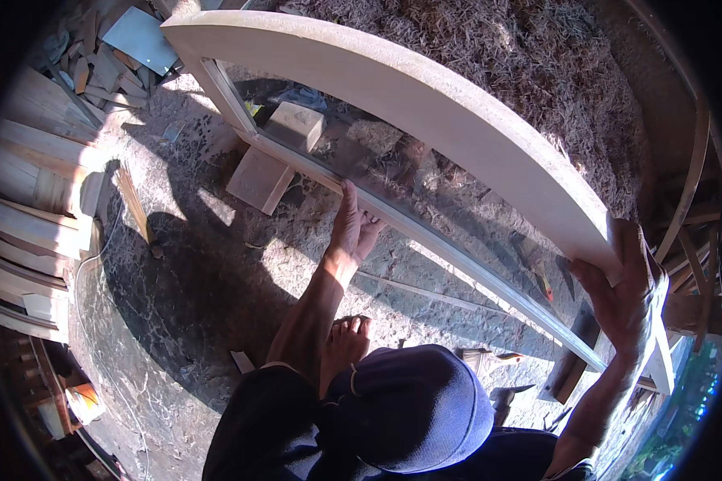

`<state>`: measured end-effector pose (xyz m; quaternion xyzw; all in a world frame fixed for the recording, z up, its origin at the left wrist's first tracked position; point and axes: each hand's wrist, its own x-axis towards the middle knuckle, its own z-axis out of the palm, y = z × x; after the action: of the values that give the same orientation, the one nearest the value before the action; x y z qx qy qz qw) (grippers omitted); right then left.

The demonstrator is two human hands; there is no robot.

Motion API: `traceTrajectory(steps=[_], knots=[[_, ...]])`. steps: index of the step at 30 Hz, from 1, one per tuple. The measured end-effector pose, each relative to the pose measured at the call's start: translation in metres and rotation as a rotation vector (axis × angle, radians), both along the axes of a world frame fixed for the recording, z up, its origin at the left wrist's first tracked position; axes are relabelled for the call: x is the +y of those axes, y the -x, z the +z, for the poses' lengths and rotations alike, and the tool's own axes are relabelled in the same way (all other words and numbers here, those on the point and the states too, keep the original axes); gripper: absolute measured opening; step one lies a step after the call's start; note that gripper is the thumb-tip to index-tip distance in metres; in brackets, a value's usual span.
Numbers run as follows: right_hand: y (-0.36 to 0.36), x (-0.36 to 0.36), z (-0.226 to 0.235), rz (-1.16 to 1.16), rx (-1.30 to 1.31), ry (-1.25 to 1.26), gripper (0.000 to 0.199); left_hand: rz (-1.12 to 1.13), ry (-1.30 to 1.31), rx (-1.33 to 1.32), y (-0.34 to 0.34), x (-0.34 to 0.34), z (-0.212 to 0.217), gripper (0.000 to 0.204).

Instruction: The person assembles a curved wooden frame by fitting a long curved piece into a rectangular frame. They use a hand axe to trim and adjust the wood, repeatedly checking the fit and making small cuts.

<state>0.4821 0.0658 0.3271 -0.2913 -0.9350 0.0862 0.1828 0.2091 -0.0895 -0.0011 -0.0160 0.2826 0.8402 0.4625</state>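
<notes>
A large arched wooden frame (425,96) spans the view, with a broad curved board on its far side and a straight grooved rail (449,252) on its near side. My left hand (353,228) is closed round the straight rail, thumb up against it and fingers partly hidden underneath. At the frame's right end, my right hand (627,289) grips the curved board, its fingers going over the outer edge. Beneath the frame's left part lie a pale wooden block (295,126) and a second block (258,178).
Wood shavings (521,72) heap up behind the frame. Curved boards (28,232) are stacked at left, below offcuts (108,72). A brush-like bundle (134,207) lies on the stained floor (120,321). A paintbrush (489,359) lies near my dark blue cap (425,405); a bare foot (345,346) shows beside it.
</notes>
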Motion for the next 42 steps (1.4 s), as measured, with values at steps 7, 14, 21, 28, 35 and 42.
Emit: traceTrajectory(steps=[7, 14, 21, 28, 35, 42], knots=[[0.002, 0.001, -0.004, 0.014, -0.09, -0.095, 0.048, -0.005, -0.007, 0.039, 0.001, 0.014, -0.004, 0.118], [0.002, 0.001, -0.003, 0.045, -0.098, -0.071, 0.051, 0.035, 0.086, -0.004, -0.002, 0.01, -0.011, 0.119], [-0.008, 0.003, -0.009, 0.122, -0.077, -0.205, 0.049, 0.022, 0.049, 0.022, -0.002, 0.012, -0.01, 0.118], [-0.012, 0.01, 0.007, 0.169, -0.013, -0.26, 0.055, 0.025, 0.093, 0.085, 0.005, 0.008, 0.001, 0.105], [-0.018, 0.011, -0.014, 0.062, -0.111, -0.32, 0.043, -0.089, -0.017, 0.252, 0.014, 0.01, -0.028, 0.106], [-0.014, 0.011, -0.019, 0.154, -0.133, -0.309, 0.027, 0.206, 0.758, 0.996, 0.018, -0.002, 0.078, 0.08]])
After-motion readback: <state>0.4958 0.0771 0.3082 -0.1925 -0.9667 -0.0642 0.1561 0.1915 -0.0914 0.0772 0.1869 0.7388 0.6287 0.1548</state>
